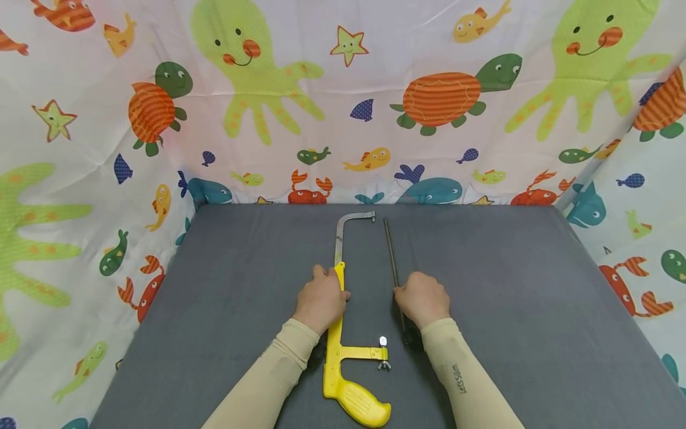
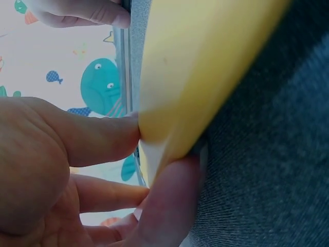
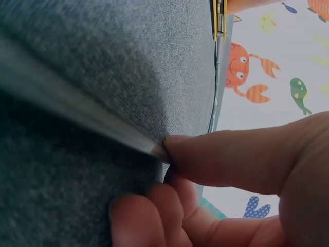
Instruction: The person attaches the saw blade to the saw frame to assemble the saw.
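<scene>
A yellow hacksaw frame (image 1: 335, 333) lies lengthwise on the grey surface, its handle (image 1: 364, 405) toward me and its silver bent end (image 1: 356, 216) pointing away. No blade spans it. My left hand (image 1: 320, 301) pinches the yellow bar at mid-length; in the left wrist view, thumb and fingers grip the bar (image 2: 180, 72) from both sides. To the right, my right hand (image 1: 423, 298) holds a thin, dark saw blade (image 1: 390, 247) roughly parallel to the frame. The right wrist view has the blade (image 3: 87, 110) pinched between thumb and finger, close over the cloth.
A wing nut (image 1: 384, 364) sits on the frame's short yellow arm (image 1: 361, 353), beside the blade's near end. Grey cloth (image 1: 536, 322) covers the table. Curtains (image 1: 343, 131) printed with sea animals enclose the back and both sides.
</scene>
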### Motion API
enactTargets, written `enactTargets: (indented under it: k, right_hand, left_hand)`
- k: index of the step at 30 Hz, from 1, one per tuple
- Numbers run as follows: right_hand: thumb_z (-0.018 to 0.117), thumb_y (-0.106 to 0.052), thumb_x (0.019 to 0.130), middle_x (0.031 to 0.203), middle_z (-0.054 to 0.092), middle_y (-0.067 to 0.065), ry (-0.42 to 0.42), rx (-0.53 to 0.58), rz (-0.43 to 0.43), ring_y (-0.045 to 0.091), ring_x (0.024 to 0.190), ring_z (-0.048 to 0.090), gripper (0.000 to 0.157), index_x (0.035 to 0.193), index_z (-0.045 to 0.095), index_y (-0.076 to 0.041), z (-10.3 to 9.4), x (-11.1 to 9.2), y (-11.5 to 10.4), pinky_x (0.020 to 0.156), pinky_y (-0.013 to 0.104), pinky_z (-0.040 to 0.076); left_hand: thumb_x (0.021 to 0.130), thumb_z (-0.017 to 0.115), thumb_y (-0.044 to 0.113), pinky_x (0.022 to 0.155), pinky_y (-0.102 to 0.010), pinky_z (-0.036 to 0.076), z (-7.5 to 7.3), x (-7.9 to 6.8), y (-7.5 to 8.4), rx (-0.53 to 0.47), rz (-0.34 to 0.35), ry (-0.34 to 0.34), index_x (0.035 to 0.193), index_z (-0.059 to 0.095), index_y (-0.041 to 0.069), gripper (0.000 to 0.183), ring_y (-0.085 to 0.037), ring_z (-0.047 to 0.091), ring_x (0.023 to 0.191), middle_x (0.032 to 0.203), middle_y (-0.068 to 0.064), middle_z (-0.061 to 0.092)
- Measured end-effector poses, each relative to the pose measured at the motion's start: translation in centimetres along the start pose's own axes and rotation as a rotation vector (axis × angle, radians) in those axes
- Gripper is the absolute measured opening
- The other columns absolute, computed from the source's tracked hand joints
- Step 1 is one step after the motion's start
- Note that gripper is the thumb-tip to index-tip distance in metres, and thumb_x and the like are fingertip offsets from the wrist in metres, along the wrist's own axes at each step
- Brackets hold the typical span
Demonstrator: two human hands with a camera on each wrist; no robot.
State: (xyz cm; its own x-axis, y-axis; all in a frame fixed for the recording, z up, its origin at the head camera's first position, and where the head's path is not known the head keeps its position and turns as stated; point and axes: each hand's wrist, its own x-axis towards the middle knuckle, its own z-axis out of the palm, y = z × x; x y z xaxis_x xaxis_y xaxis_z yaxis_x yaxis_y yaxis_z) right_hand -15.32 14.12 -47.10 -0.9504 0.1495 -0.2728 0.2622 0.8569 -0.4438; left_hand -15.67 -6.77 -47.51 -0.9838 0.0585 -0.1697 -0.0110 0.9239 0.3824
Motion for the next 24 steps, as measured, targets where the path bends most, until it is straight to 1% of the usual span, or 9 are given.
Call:
enactTargets:
  k: [3, 7, 11, 14, 16, 17, 18, 20, 24]
  right_hand:
    - [0.069, -0.030, 0.103, 0.054, 0.054, 0.000, 0.001, -0.003, -0.009, 0.026, 0.054, 0.057, 0.050, 0.056, 0.059, -0.017, 0.1, 0.1, 0.1, 0.051, 0.038, 0.043]
    - [0.072, -0.029, 0.102, 0.064, 0.063, 0.002, 0.011, 0.000, -0.032, 0.024, 0.059, 0.059, 0.042, 0.063, 0.066, -0.016, -0.1, 0.1, 0.2, 0.055, 0.038, 0.045]
    - [0.074, -0.027, 0.102, 0.062, 0.064, 0.002, -0.018, 0.070, -0.053, 0.022, 0.057, 0.060, 0.045, 0.060, 0.061, -0.016, -0.6, 0.3, 0.6, 0.054, 0.035, 0.044]
    - [0.073, -0.024, 0.103, 0.070, 0.068, 0.005, -0.085, 0.154, -0.064, 0.020, 0.059, 0.065, 0.031, 0.075, 0.068, -0.011, -1.2, 0.6, 1.1, 0.057, 0.035, 0.048]
    - [0.072, -0.022, 0.104, 0.081, 0.072, 0.007, -0.137, 0.214, -0.075, 0.020, 0.065, 0.068, 0.018, 0.094, 0.074, -0.006, -1.4, 0.9, 1.4, 0.062, 0.035, 0.051]
    - [0.071, -0.021, 0.105, 0.086, 0.073, 0.008, -0.158, 0.235, -0.083, 0.020, 0.067, 0.068, 0.017, 0.106, 0.075, -0.004, -1.4, 1.0, 1.5, 0.064, 0.036, 0.052]
    - [0.070, -0.019, 0.105, 0.090, 0.073, 0.009, -0.175, 0.254, -0.090, 0.020, 0.069, 0.068, 0.019, 0.114, 0.074, -0.003, -1.5, 1.2, 1.6, 0.067, 0.036, 0.053]
    - [0.068, -0.018, 0.106, 0.089, 0.072, 0.010, -0.193, 0.293, -0.106, 0.021, 0.070, 0.067, 0.022, 0.119, 0.073, -0.001, -1.5, 1.4, 1.7, 0.067, 0.035, 0.052]
    - [0.067, -0.018, 0.107, 0.087, 0.070, 0.010, -0.184, 0.325, -0.142, 0.020, 0.070, 0.066, 0.021, 0.115, 0.074, 0.000, -1.4, 1.5, 1.6, 0.065, 0.033, 0.049]
  left_hand:
    - [0.100, 0.079, 0.031, 0.064, -0.041, 0.060, 0.0, 0.0, 0.0, 0.003, -0.004, -0.003, 0.150, 0.056, -0.008, 0.067, -0.027, 0.062, 0.067, 0.132, -0.024, 0.055]
    - [0.101, 0.078, 0.030, 0.060, -0.040, 0.058, -0.1, 0.0, 0.0, -0.003, -0.001, -0.006, 0.152, 0.054, -0.009, 0.068, -0.026, 0.061, 0.065, 0.132, -0.026, 0.054]
    - [0.102, 0.077, 0.029, 0.057, -0.039, 0.056, 0.0, 0.0, 0.2, -0.010, 0.009, -0.007, 0.153, 0.052, -0.009, 0.069, -0.025, 0.059, 0.062, 0.131, -0.026, 0.054]
    - [0.102, 0.077, 0.030, 0.057, -0.038, 0.055, 0.0, -0.2, 0.4, -0.009, 0.008, -0.008, 0.154, 0.051, -0.009, 0.069, -0.025, 0.058, 0.062, 0.132, -0.026, 0.054]
    - [0.103, 0.077, 0.029, 0.057, -0.038, 0.055, 0.1, -0.2, 0.4, -0.008, 0.008, -0.006, 0.153, 0.052, -0.010, 0.069, -0.025, 0.057, 0.061, 0.131, -0.026, 0.053]
    - [0.103, 0.077, 0.029, 0.057, -0.038, 0.055, 0.1, -0.3, 0.4, -0.004, 0.008, -0.004, 0.153, 0.051, -0.010, 0.069, -0.025, 0.057, 0.060, 0.131, -0.026, 0.053]
    - [0.102, 0.077, 0.029, 0.057, -0.038, 0.055, 0.1, -0.3, 0.3, -0.006, 0.009, 0.000, 0.152, 0.052, -0.010, 0.068, -0.025, 0.057, 0.060, 0.130, -0.026, 0.053]
    - [0.102, 0.077, 0.028, 0.056, -0.038, 0.055, 0.2, -0.3, 0.3, -0.007, 0.014, 0.007, 0.151, 0.052, -0.011, 0.067, -0.025, 0.056, 0.059, 0.128, -0.026, 0.053]
    - [0.102, 0.078, 0.027, 0.056, -0.038, 0.055, 0.2, -0.3, 0.1, -0.016, 0.023, 0.012, 0.150, 0.053, -0.011, 0.067, -0.024, 0.056, 0.059, 0.125, -0.025, 0.053]
